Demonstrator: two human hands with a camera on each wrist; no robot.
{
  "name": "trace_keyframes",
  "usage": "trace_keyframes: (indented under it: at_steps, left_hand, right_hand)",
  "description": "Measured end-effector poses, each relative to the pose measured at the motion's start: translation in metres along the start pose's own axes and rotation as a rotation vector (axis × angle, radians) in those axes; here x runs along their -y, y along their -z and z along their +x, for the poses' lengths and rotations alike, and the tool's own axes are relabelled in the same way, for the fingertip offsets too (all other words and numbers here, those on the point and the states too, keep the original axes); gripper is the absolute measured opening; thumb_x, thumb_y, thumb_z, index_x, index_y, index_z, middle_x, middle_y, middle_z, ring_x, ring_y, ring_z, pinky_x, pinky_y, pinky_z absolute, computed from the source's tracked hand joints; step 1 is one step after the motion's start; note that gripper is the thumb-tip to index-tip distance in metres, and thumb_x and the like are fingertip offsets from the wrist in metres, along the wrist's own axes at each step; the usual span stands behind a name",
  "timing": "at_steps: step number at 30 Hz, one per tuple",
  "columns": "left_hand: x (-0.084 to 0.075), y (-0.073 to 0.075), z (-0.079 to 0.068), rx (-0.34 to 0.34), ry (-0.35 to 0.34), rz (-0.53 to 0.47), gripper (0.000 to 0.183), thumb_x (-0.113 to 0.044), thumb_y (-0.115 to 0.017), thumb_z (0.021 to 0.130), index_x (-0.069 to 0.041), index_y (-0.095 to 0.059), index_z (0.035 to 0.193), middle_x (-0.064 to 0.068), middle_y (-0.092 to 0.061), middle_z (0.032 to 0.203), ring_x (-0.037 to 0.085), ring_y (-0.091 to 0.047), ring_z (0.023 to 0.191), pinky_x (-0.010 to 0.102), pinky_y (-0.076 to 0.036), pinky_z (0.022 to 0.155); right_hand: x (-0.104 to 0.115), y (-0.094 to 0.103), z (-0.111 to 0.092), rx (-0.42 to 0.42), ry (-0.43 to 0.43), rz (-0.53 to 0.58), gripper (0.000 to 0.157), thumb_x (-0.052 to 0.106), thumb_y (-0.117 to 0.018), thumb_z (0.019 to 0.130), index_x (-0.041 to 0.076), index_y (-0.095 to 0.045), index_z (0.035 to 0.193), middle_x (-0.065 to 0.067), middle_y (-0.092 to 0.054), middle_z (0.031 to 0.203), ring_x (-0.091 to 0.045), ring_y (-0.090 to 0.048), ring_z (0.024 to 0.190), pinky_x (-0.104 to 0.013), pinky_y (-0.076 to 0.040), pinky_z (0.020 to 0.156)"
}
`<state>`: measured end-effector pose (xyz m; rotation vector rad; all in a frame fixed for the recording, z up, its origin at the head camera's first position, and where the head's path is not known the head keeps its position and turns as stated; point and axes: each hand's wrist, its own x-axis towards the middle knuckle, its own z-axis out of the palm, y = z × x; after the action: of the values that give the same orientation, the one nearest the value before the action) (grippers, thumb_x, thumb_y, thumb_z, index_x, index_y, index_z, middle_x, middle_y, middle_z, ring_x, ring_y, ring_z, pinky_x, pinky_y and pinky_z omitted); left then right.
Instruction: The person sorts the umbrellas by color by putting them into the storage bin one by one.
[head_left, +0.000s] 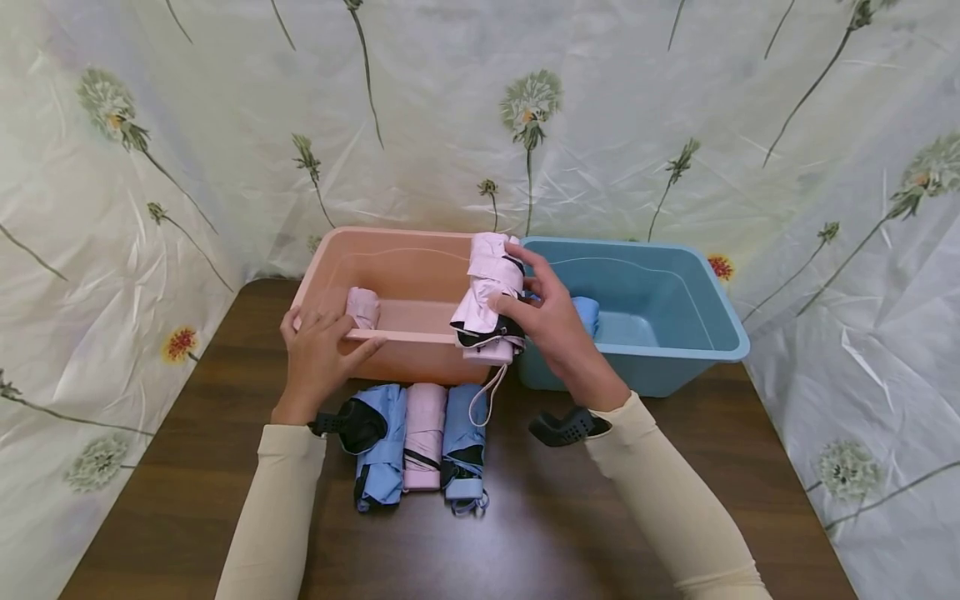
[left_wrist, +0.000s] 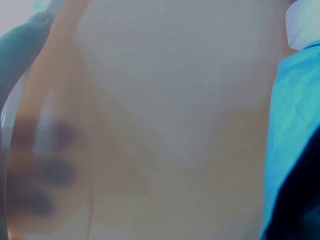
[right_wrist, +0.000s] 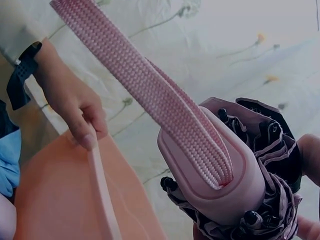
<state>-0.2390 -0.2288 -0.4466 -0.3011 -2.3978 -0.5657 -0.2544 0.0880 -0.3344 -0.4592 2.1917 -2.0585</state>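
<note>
My right hand grips a folded pink umbrella, held over the right end of the orange bin. Its handle faces the right wrist camera, and a woven strap hangs from it. With fingers inside and thumb outside, my left hand pinches the bin's front rim near the left corner. A second pink umbrella lies inside the orange bin, partly hidden by the front wall. In front of that bin, two blue umbrellas flank another pink umbrella on the table.
Right beside the orange bin stands a blue bin, where a blue umbrella shows partly behind my right hand. Both bins sit on a dark wooden table. A flower-print sheet hangs around the back and sides.
</note>
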Motion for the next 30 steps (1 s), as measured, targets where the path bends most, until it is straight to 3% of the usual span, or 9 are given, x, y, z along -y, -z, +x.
trace_keyframes:
  at_steps: [12, 20, 30]
  left_hand:
    - [0.002, 0.001, -0.001, 0.016, 0.003, 0.018, 0.045, -0.054, -0.074, 0.075, -0.011, -0.062, 0.075, 0.007, -0.059, 0.075, 0.029, -0.052, 0.087, 0.062, -0.013, 0.105]
    - [0.002, 0.002, 0.000, 0.029, 0.013, 0.008, 0.044, -0.053, -0.074, 0.076, -0.011, -0.062, 0.075, 0.008, -0.061, 0.079, 0.030, -0.053, 0.091, 0.063, -0.013, 0.105]
    - [0.000, 0.002, 0.000, 0.035, 0.016, 0.008, 0.043, -0.053, -0.074, 0.076, -0.012, -0.061, 0.075, 0.008, -0.061, 0.080, 0.030, -0.053, 0.092, 0.062, -0.012, 0.105]
  right_hand:
    - [0.002, -0.012, 0.023, -0.001, -0.026, 0.030, 0.065, 0.017, -0.068, 0.087, 0.032, -0.040, 0.144, -0.017, -0.046, 0.128, -0.027, -0.051, 0.110, -0.035, -0.050, 0.084]
    - [-0.002, -0.023, 0.040, -0.013, -0.041, 0.016, 0.064, 0.018, -0.068, 0.087, 0.032, -0.041, 0.144, -0.016, -0.049, 0.122, -0.025, -0.053, 0.105, -0.035, -0.052, 0.082]
    - [-0.009, -0.034, 0.061, -0.017, -0.052, 0.079, 0.066, 0.018, -0.071, 0.087, 0.031, -0.040, 0.144, -0.017, -0.051, 0.118, -0.027, -0.059, 0.100, -0.037, -0.054, 0.080]
